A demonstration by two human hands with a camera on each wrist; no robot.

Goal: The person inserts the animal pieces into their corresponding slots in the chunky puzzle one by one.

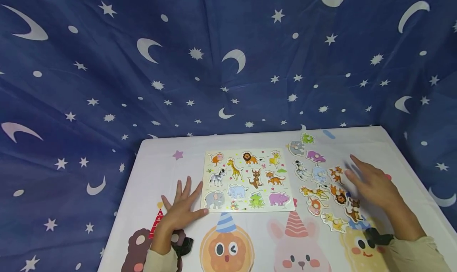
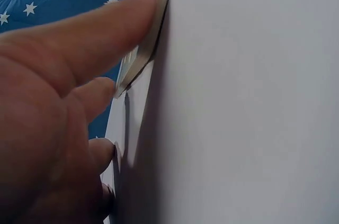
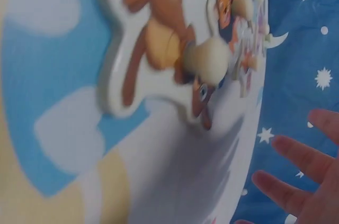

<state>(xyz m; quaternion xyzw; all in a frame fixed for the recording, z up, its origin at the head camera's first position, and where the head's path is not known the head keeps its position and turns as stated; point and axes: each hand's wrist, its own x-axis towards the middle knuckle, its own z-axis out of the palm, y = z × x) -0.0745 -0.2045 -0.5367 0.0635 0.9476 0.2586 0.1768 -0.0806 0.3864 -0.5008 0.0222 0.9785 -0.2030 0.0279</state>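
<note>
A flat animal puzzle board [image 1: 233, 154] lies mid-table, printed with animals such as a lion, zebra, frog and hippo. My left hand [image 1: 180, 211] is at its lower left corner, fingers spread and straight. In the left wrist view the thumb [image 2: 114, 25] lies against the board's edge [image 2: 140, 62]. My right hand [image 1: 376, 188] hovers right of the loose knobbed pieces, fingers extended, holding nothing. Nearest to it are the kangaroo piece [image 1: 353, 210], the lion piece [image 1: 338, 194] and a small orange-brown piece [image 1: 336, 174]. The right wrist view shows the kangaroo piece [image 3: 164, 38] close up, with its knob.
More loose pieces lie right of the board: elephant [image 1: 296, 148], frog [image 1: 307, 138], purple hippo [image 1: 315, 156], zebra [image 1: 301, 170], giraffe [image 1: 314, 192], monkey [image 1: 315, 205] and a yellow animal [image 1: 335, 222]. The white tablecloth [image 1: 160, 161] has cartoon prints. A blue star-and-moon curtain [image 1: 214, 97] hangs behind.
</note>
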